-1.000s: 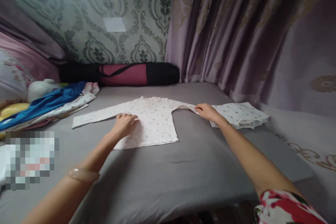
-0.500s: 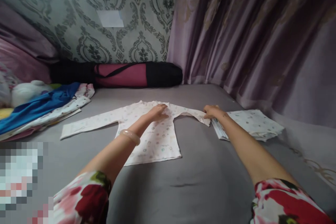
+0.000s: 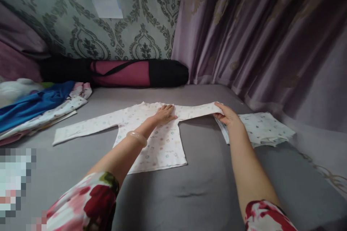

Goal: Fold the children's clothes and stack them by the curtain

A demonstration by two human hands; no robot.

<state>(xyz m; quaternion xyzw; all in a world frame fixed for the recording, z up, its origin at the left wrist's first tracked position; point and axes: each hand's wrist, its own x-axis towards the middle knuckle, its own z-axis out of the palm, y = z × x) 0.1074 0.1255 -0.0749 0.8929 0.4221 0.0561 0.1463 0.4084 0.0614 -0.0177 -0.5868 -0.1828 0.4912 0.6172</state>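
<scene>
A small white long-sleeved shirt [image 3: 159,148] with a faint print lies spread flat on the grey bed sheet [image 3: 195,187]. My left hand [image 3: 164,114] rests flat on the shirt near its right shoulder, fingers together, a pale bangle on the wrist. My right hand [image 3: 227,115] grips the cuff end of the shirt's right sleeve and holds it raised a little off the sheet. The left sleeve stretches flat out to the left.
A folded stack of matching printed clothes [image 3: 260,128] sits just right of my right hand. A heap of clothes with a blue garment [image 3: 35,103] lies at the left. A black and maroon rolled bag [image 3: 121,73] lies along the wall; purple curtains [image 3: 257,36] hang on the right.
My left hand slid from the shirt's left chest to its right shoulder. My right hand closed on the right sleeve's end and lifted it.
</scene>
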